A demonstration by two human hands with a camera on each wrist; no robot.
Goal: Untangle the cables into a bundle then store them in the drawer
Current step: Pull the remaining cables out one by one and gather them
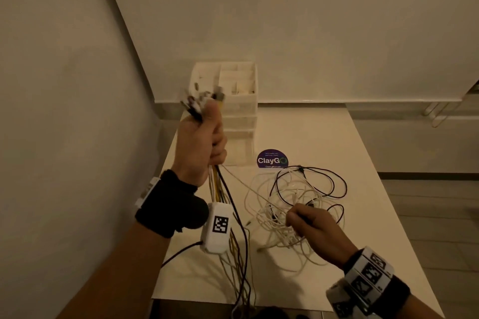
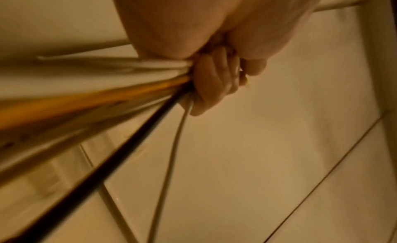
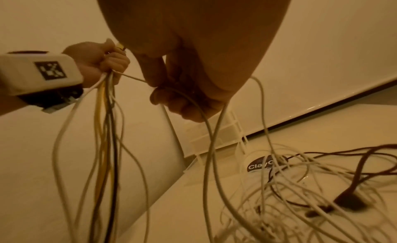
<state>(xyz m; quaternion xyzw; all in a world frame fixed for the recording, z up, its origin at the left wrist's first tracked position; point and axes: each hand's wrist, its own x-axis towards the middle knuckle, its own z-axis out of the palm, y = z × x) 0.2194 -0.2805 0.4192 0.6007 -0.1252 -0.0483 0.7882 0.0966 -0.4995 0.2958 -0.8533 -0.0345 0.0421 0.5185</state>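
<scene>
- The left hand (image 1: 201, 142) is held up high in the middle of the head view, with its fingers wrapped tight around a bunch of cables (image 1: 219, 186).
- The plug ends (image 1: 199, 101) of that bunch stick out above the fist, and they look blurry.
- The bunch has white, yellow and black cables in it. They hang down from the fist past the near edge of the table (image 1: 324, 134) at the bottom of the frame.
- In the left wrist view the fingers (image 2: 211, 87) are curled around those same cables.
- The right hand (image 1: 315, 228) is lower, at the lower right of the head view, with its fingers curled around a thin white cable (image 1: 248, 186).
- That white cable runs tight from the right hand up to the left fist.
- The two hands are apart, one high and one low.
- A messy pile of cables (image 1: 298, 202), white ones and dark ones, lies on the table in the middle of the frame, under and beside the right hand.
- A white drawer box (image 1: 239, 111) stands at the far left corner of the table, behind the left hand. I cannot tell if its drawers are open.
- A round dark sticker (image 1: 272, 159) that says "ClayGo" is on the table just in front of the box.
</scene>
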